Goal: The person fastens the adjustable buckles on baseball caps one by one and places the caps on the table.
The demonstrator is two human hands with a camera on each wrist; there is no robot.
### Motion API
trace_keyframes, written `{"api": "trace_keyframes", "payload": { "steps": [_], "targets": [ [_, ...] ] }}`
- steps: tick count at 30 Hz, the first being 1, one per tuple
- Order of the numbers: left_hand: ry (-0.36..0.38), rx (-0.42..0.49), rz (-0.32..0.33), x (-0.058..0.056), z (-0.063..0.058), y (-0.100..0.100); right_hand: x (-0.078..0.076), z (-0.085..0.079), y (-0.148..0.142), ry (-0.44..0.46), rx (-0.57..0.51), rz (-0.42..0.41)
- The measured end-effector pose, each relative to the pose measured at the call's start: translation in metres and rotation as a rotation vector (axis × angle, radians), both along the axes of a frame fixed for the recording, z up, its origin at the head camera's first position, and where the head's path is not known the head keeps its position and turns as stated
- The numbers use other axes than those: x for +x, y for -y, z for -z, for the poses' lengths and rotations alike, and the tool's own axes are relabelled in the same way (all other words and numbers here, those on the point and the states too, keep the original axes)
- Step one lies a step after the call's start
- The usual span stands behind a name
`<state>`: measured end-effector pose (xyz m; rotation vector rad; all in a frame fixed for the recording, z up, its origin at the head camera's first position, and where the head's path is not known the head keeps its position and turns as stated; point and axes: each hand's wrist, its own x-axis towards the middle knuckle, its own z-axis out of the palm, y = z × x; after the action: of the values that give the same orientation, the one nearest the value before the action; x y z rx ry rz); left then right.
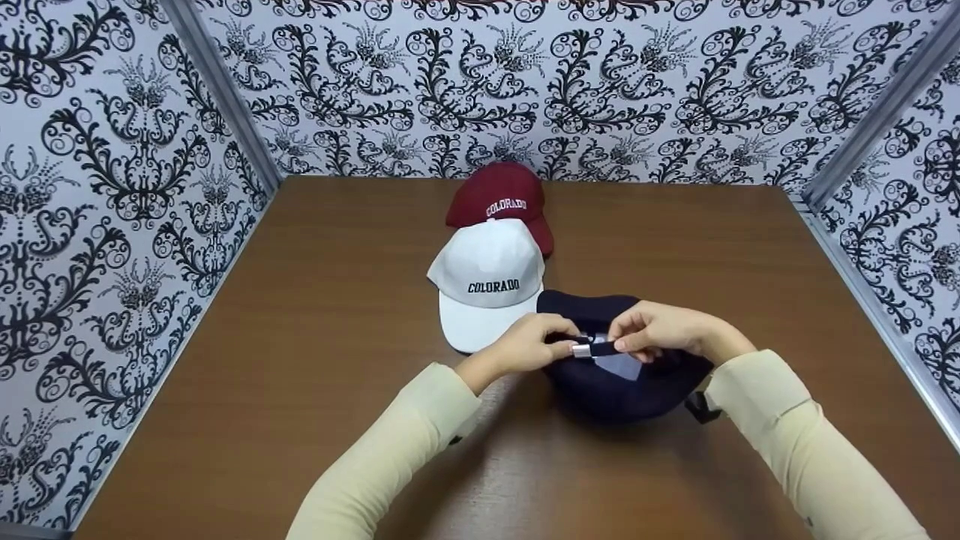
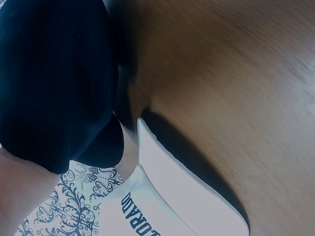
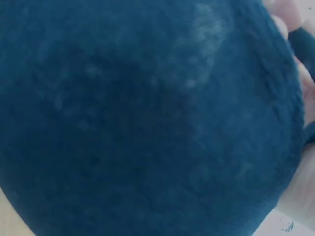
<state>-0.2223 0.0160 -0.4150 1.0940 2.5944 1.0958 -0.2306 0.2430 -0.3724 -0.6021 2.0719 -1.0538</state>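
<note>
A navy cap [image 1: 611,401] is held over the table, turned so its back strap [image 1: 603,349] and the pale patch inside it face the head camera. My left hand [image 1: 527,345] pinches the strap at its silver buckle [image 1: 581,350] between thumb and fingers. Close on the other side, my right hand [image 1: 667,328] pinches the strap by its dark end. The cap's dark crown [image 2: 54,83] hides most of the left hand in the left wrist view. In the right wrist view the crown [image 3: 147,123] fills the picture, with fingers [image 3: 306,91] showing past its edge.
A white cap [image 1: 487,255] lettered COLORADO lies just left of the navy one, brim toward me. Behind it a dark red cap [image 1: 499,184] rests partly covered. Patterned panels [image 1: 480,90] with metal edging enclose the brown wooden table [image 1: 315,315] at back and sides.
</note>
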Motion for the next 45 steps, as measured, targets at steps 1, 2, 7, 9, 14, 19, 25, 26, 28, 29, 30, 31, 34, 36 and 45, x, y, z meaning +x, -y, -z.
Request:
{"api": "trace_keyframes", "payload": {
  "steps": [1, 2, 7, 9, 14, 19, 25, 26, 28, 29, 30, 31, 34, 36, 45],
  "targets": [
    [0.001, -0.003, -0.004, 0.000, 0.000, 0.000, 0.000, 0.000, 0.001, -0.010, 0.007, 0.007],
    [-0.003, -0.005, -0.008, 0.000, -0.001, 0.000, 0.000, 0.001, 0.001, -0.019, 0.011, 0.013],
    [-0.010, -0.014, -0.022, 0.001, -0.002, -0.002, 0.002, 0.002, 0.006, -0.042, 0.013, 0.042],
    [-0.008, -0.018, -0.027, 0.001, -0.002, -0.002, 0.003, 0.002, 0.008, -0.048, 0.011, 0.048],
    [-0.017, -0.029, -0.041, 0.001, -0.001, -0.004, 0.005, 0.002, 0.012, -0.074, 0.000, 0.044],
    [-0.030, -0.031, -0.041, 0.001, -0.001, -0.005, 0.008, 0.002, 0.018, -0.115, -0.025, 0.019],
    [0.017, 0.000, -0.042, 0.000, 0.000, -0.003, 0.008, -0.003, 0.016, -0.129, -0.008, 0.042],
    [0.035, 0.013, -0.046, 0.000, 0.001, -0.002, 0.007, -0.005, 0.013, -0.128, 0.001, 0.055],
    [0.074, 0.038, -0.057, 0.000, 0.001, -0.001, 0.005, -0.007, 0.008, -0.125, 0.017, 0.075],
    [0.092, 0.050, -0.061, 0.000, 0.002, -0.001, 0.005, -0.008, 0.006, -0.117, 0.021, 0.081],
    [0.108, 0.063, -0.065, 0.000, 0.002, 0.000, 0.004, -0.009, 0.004, -0.106, 0.023, 0.084],
    [0.124, 0.075, -0.067, 0.000, 0.002, 0.000, 0.003, -0.009, 0.001, -0.096, 0.020, 0.081],
    [0.147, 0.104, -0.064, 0.000, 0.001, 0.000, 0.002, -0.009, -0.004, -0.075, -0.002, 0.062],
    [0.150, 0.115, -0.060, 0.001, 0.000, -0.001, 0.002, -0.007, -0.005, -0.074, -0.019, 0.055],
    [0.120, 0.109, -0.065, 0.001, 0.000, -0.005, 0.003, -0.001, 0.001, -0.068, -0.034, 0.062]
  ]
}}
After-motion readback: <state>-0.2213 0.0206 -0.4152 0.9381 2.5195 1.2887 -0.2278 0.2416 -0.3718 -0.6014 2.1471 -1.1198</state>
